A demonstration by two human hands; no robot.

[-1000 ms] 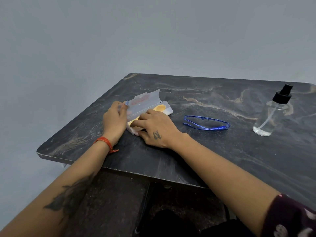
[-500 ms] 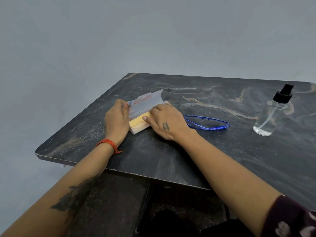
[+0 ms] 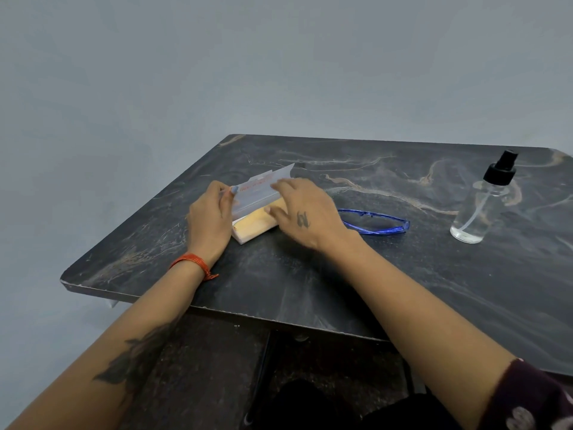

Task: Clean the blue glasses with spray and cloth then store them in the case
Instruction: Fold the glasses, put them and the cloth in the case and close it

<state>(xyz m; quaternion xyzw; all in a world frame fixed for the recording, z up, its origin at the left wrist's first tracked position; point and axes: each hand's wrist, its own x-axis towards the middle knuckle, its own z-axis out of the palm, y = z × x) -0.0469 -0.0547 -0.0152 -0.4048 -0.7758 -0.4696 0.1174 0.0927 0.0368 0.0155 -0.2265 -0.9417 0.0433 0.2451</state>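
Blue glasses (image 3: 373,222) flat on table (image 3: 465,290), right of case, uncleaned | case (image 3: 257,209) open, yellow cloth (image 3: 255,221) inside | left hand (image 3: 209,218) grips lid | right hand (image 3: 305,212) fingers spread, reaching cloth | spray bottle (image 3: 479,206) untouched | progress: early, spray/wipe/store left

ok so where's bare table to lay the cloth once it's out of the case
Bare table lies in front of the blue glasses, and between them and the spray bottle. The far strip behind the case is free too. It is crowded at the case, with both hands on it.
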